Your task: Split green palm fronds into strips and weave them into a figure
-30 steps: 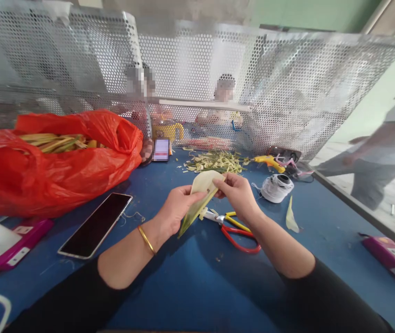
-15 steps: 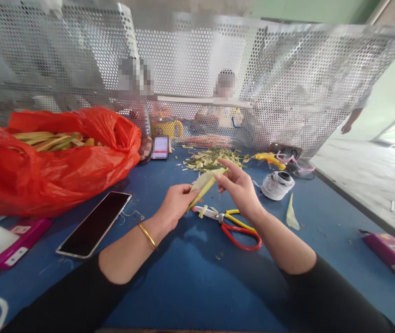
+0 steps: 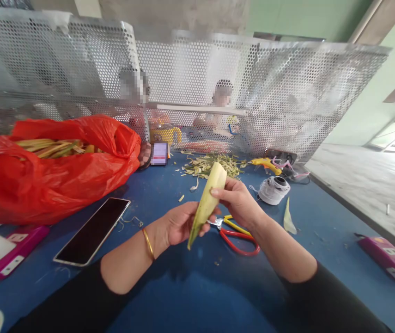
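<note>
A pale yellow-green corn husk (image 3: 207,200) is held slantwise between my two hands, its wide end up and its darker tip pointing down toward me. My left hand (image 3: 182,223) closes around the lower part, fingers behind the husk. Near the top, my right hand (image 3: 235,198) pinches the edge with the thumb in front. Under the hands lie scissors (image 3: 240,240) with one red and one yellow handle, their blades partly hidden. Beyond is a heap of husk trimmings (image 3: 200,165).
At left are a red plastic bag (image 3: 55,185) of husk strips, a phone (image 3: 93,230) and a purple power strip (image 3: 13,252). A white thread spool (image 3: 274,190), yellow glue gun (image 3: 267,165), husk piece (image 3: 288,218) and another power strip (image 3: 391,259) stand right. Perforated metal screens (image 3: 190,69) rise behind.
The husk has been turned more upright, showing its outer side broadly toward me. My right hand has moved from poised open fingers near its tip to a pinch on it. The view has tilted slightly up.
</note>
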{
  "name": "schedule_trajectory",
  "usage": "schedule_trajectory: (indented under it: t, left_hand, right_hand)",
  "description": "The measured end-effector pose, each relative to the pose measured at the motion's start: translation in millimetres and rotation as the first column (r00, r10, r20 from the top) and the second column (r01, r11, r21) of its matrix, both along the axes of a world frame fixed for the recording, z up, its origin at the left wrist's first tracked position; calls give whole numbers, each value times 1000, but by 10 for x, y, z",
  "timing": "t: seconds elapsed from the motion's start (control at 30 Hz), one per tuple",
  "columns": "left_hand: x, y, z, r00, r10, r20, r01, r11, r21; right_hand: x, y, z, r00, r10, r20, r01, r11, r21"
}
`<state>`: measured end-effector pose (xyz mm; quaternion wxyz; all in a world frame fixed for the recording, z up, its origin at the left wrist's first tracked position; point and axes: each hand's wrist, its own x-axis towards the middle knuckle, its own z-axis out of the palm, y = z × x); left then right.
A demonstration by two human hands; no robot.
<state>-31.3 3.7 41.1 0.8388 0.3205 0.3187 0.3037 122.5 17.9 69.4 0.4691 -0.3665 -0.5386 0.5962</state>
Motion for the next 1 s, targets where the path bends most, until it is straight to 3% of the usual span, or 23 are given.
schedule_trajectory:
  t: [0.1, 0.17, 0.23, 0.3, 0.47, 0.63, 0.8, 1.0]
  left_hand:
    - [50, 19, 18, 973, 224, -46, -217, 968, 125]
    - [61, 39, 33, 950, 313, 16, -312, 941, 131]
    - [53, 55, 40, 939, 339, 54, -343, 933, 114]
    - [37, 62, 38, 925, 377, 42, -378, 908, 180]
    - [24, 54, 14, 859, 509, -52, -476, 832, 285]
    - [30, 41, 9, 848, 522, -93, -479, 829, 288]
    - [26, 28, 20, 889, 453, -70, -420, 866, 273]
    - [15, 47, 13, 902, 431, -31, -416, 886, 205]
  right_hand:
    - [-5, -3, 5, 996, -87, 13, 87, 996, -24]
    - [-13, -8, -2, 999, -40, 36, 41, 998, -45]
    - [-48, -21, -20, 997, 44, 70, -40, 997, -62]
    - [-104, -42, -42, 990, 71, 118, -64, 996, -60]
    - [-211, -118, -84, 965, -48, 258, 44, 999, 22]
    - [-189, -131, -141, 950, -187, 250, 171, 981, 87]
    - [-129, -54, -161, 951, -273, 147, 257, 959, 120]
    - [-88, -9, -202, 937, -269, 222, 224, 953, 206]
